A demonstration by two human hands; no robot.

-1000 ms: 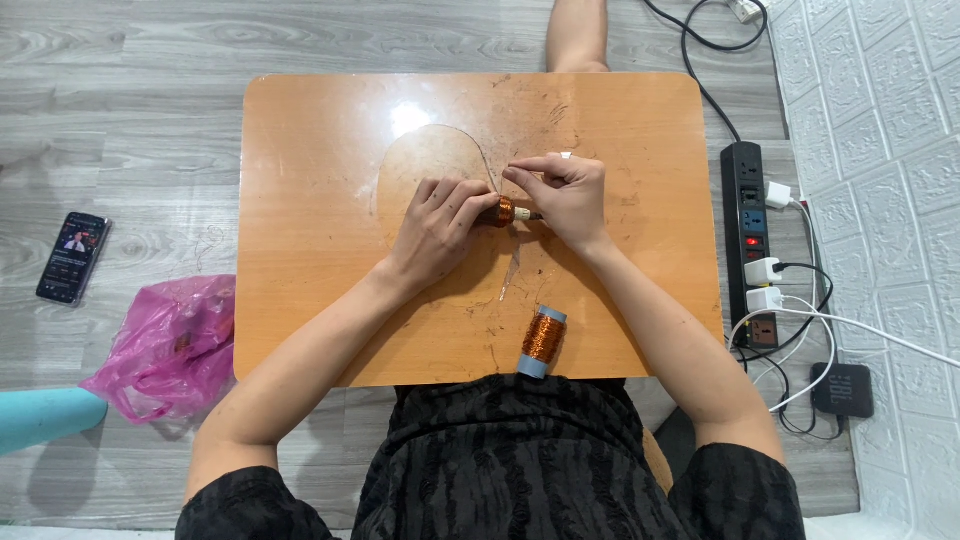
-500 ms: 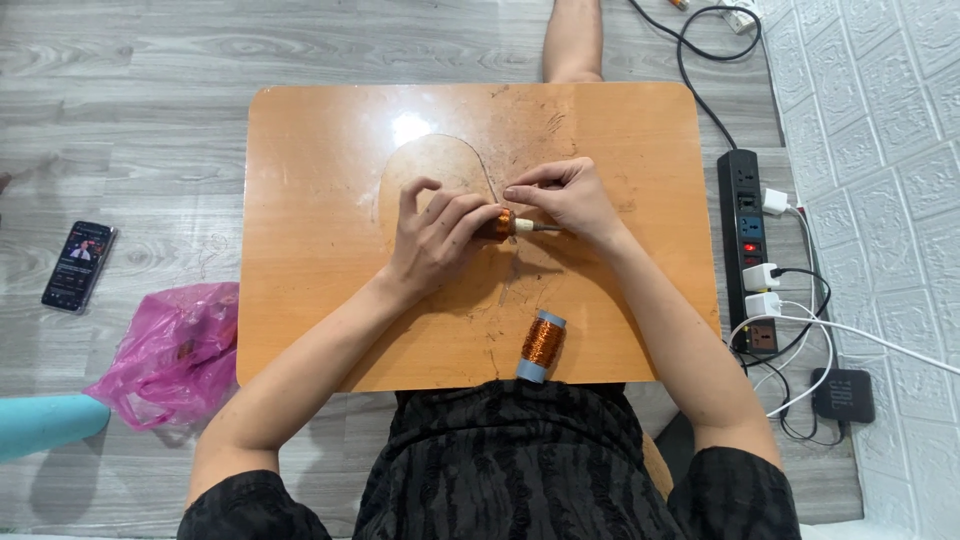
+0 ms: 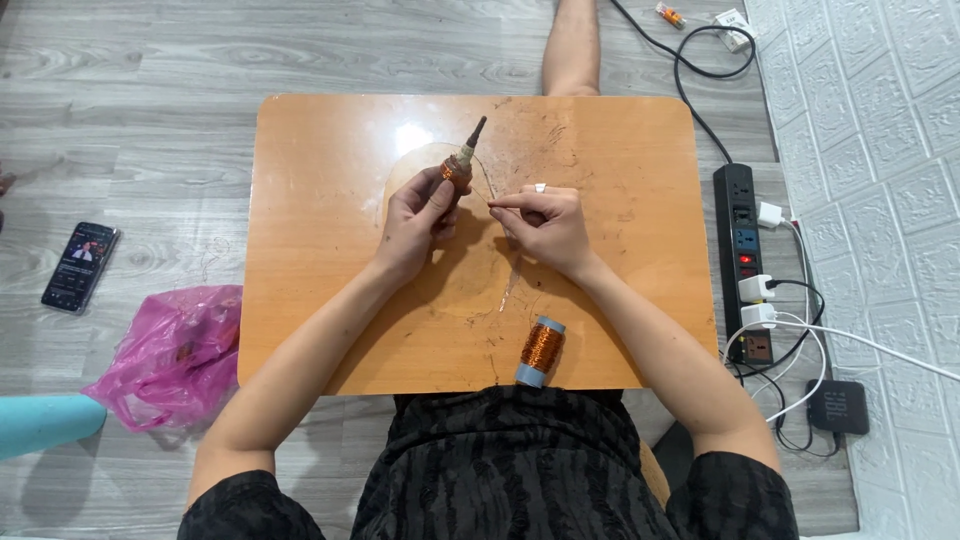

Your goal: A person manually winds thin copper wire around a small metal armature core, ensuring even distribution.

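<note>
Left hand [image 3: 420, 222] was curled around a small copper-wound rotor [image 3: 457, 170], its shaft tilted up and away over the wooden surface [image 3: 320, 300]. Right hand [image 3: 545, 225] lay just beside it, fingertips pinched shut on a thin wire [image 3: 487, 185] that ran to the rotor. A copper wire spool [image 3: 541, 350] lay near the surface's near edge, apart from both hands.

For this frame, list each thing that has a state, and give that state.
Left hand: grip closed on the rotor.
Rotor: held off the table, shaft pointing away, wound with copper wire.
Right hand: fingertips pinched, on what looks like a thin wire.
Wire spool: lying on its side on the table, untouched.
Phone: on the floor, screen lit.
Power strip: switch lit, plugs inserted.
</note>
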